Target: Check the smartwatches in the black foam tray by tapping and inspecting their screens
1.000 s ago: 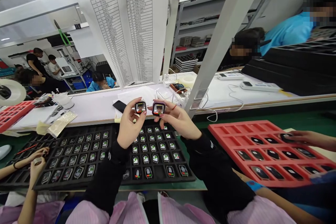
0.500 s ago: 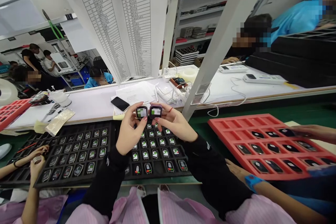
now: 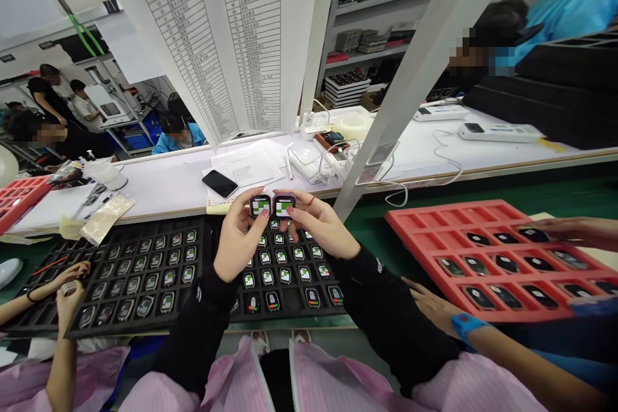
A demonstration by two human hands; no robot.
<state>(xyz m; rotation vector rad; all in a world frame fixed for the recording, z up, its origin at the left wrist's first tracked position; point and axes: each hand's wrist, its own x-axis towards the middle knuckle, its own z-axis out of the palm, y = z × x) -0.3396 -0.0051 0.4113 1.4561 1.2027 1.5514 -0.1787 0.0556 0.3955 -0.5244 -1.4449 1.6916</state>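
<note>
Black foam trays (image 3: pixel 292 299) line the green workbench's (image 3: pixel 374 232) front edge. A red foam tray (image 3: pixel 447 217) lies farther right on it.

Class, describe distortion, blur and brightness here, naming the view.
Head view: the pale metal post leans, probably from wide-angle distortion; head view: small print on the hanging white paper sheet looks soft; head view: the square dark-rimmed watch in the bare left hand glows.
</note>
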